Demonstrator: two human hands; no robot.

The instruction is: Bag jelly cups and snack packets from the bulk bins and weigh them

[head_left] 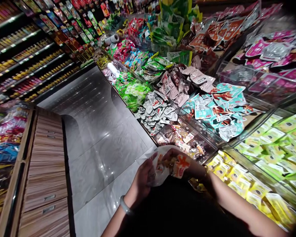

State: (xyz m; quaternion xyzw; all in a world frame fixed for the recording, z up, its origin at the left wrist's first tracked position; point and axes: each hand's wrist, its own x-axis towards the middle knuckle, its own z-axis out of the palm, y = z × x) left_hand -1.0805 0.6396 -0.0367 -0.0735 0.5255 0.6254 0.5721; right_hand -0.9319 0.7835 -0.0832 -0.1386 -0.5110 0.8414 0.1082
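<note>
A translucent plastic bag [160, 176] hangs in front of my body, low in the middle of the view. My left hand [143, 174], with a pale bangle at the wrist, is closed around the bag's left side. My right hand [193, 166] is at the bag's right side, its fingers hidden by the bag and an orange print with a white edge [182, 164]. Brownish contents show dimly between the hands. Just beyond them lies a clear bin of small brown wrapped snacks [185, 140]. Yellow packets [233, 174] lie beside my right forearm.
Bins along the right hold black-and-white packets [158, 112], teal packets [219, 108], green packets [135, 93] and light-green boxes [273, 144]. Wood-fronted drawers [45, 177] stand at the left. Between them runs a grey tiled floor [96, 131]. Stocked shelves [27, 52] line the back left.
</note>
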